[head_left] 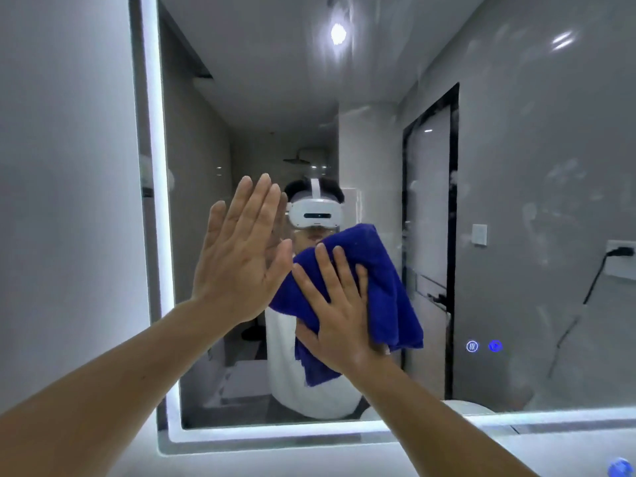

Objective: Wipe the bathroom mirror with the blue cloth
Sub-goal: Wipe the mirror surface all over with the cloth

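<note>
Mirror (516,166): left hand (241,256) beside blue cloth (389,280); icons (495,346) right.

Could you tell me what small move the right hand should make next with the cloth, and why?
Probably slide the cloth rightward across the mirror. The right hand presses it flat near the middle of the glass, while hazy smudges show on the right part. The left hand lies flat on the glass to the cloth's left, out of that path.
</note>
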`<action>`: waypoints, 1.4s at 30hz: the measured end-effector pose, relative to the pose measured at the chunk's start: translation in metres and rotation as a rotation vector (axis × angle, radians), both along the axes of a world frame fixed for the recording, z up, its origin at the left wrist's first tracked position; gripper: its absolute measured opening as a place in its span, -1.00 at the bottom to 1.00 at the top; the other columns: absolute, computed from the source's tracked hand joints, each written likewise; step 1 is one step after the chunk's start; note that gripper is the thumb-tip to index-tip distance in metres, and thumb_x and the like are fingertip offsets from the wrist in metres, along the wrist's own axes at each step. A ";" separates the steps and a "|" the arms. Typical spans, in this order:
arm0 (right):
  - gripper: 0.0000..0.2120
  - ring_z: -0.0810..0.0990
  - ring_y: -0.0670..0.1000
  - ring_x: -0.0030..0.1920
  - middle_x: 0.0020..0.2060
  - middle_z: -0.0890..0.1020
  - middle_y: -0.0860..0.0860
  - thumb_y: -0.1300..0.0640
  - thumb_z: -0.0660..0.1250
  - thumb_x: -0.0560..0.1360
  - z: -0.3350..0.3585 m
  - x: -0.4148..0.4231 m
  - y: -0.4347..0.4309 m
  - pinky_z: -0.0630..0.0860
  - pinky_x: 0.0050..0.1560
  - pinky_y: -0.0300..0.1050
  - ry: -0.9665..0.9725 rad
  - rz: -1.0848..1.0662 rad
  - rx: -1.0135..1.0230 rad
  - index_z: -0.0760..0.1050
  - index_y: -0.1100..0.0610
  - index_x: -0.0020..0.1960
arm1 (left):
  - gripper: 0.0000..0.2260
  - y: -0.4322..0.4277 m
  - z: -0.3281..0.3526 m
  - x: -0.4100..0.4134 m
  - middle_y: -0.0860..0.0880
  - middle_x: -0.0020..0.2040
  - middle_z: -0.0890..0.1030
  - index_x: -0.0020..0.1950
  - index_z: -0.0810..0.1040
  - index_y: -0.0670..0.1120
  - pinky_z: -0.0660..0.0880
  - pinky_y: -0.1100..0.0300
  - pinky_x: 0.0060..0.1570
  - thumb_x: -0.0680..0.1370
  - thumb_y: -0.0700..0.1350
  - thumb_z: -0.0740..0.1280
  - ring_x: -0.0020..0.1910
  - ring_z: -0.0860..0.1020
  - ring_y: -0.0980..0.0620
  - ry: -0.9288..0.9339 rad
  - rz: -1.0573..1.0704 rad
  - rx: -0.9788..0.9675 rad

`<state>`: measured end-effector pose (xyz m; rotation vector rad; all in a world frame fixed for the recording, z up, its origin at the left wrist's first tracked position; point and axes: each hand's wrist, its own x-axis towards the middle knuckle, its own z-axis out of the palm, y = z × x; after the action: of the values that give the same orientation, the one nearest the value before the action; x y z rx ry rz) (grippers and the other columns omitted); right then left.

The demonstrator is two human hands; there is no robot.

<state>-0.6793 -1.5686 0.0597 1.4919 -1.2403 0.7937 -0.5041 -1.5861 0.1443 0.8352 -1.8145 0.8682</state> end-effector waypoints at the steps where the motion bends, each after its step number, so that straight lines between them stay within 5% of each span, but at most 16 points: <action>1: -0.32 -0.07 0.14 0.58 0.59 0.00 0.07 -0.16 0.16 0.50 -0.018 -0.003 -0.001 -0.23 0.52 0.17 0.014 0.003 0.016 0.10 -0.04 0.57 | -0.42 0.000 -0.004 -0.002 -0.03 0.63 -0.05 0.62 -0.06 -0.06 -0.09 -0.08 0.55 0.64 0.17 -0.21 0.60 -0.12 0.02 -0.004 0.012 0.001; 11: -0.21 -0.09 0.15 0.58 0.59 -0.03 0.04 -0.19 0.23 0.45 -0.133 -0.046 0.010 -0.17 0.52 0.19 0.295 -0.066 0.206 0.01 -0.05 0.59 | -0.45 0.025 -0.030 -0.025 -0.03 0.62 -0.12 0.58 -0.18 -0.03 -0.15 -0.11 0.54 0.64 0.13 -0.13 0.59 -0.19 0.01 0.006 -0.055 0.095; 17: -0.35 -0.05 0.12 0.58 0.56 0.11 0.02 -0.10 0.21 0.52 -0.082 -0.086 0.025 -0.20 0.53 0.14 0.631 0.072 0.204 0.13 -0.02 0.56 | -0.43 0.010 -0.035 -0.029 -0.05 0.63 -0.06 0.62 -0.11 -0.06 -0.15 -0.06 0.54 0.66 0.15 -0.18 0.60 -0.11 -0.04 0.001 -0.068 -0.066; 26: -0.36 0.03 0.20 0.55 0.55 0.16 0.13 -0.13 0.22 0.53 0.053 -0.106 0.028 -0.17 0.51 0.18 0.166 0.037 -0.062 0.19 0.01 0.55 | -0.32 -0.057 -0.025 -0.056 -0.02 0.62 -0.19 0.61 -0.20 -0.03 0.05 -0.20 0.49 0.63 0.25 -0.01 0.60 -0.16 -0.06 0.029 0.163 0.014; 31: -0.33 0.00 0.21 0.55 0.56 0.12 0.15 -0.18 0.19 0.53 0.038 -0.089 0.024 -0.19 0.51 0.18 -0.014 -0.013 -0.117 0.14 0.03 0.57 | -0.40 -0.005 -0.030 -0.048 -0.06 0.63 -0.05 0.62 -0.07 -0.10 -0.10 -0.11 0.53 0.66 0.20 -0.17 0.60 -0.09 -0.04 0.024 -0.054 -0.093; 37: -0.33 0.05 0.22 0.54 0.53 0.14 0.15 -0.12 0.30 0.49 -0.060 -0.060 0.021 -0.09 0.50 0.24 0.131 0.037 0.023 0.23 0.04 0.53 | -0.41 0.027 -0.036 -0.058 -0.11 0.63 -0.03 0.62 -0.04 -0.13 -0.13 -0.10 0.54 0.64 0.11 -0.10 0.60 -0.10 -0.07 0.026 -0.008 0.001; 42: -0.33 0.29 0.17 0.45 0.44 0.41 0.08 -0.14 0.46 0.37 -0.118 -0.045 0.025 -0.02 0.47 0.18 0.330 -0.019 0.115 0.41 -0.01 0.44 | -0.40 0.037 -0.044 -0.057 -0.14 0.62 0.02 0.61 -0.02 -0.14 -0.08 -0.17 0.53 0.65 0.16 -0.16 0.60 -0.04 -0.12 0.026 -0.022 0.011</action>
<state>-0.7247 -1.5436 -0.0581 1.6260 -1.0618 0.4457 -0.5612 -1.5493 0.1002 0.8281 -1.8036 0.8306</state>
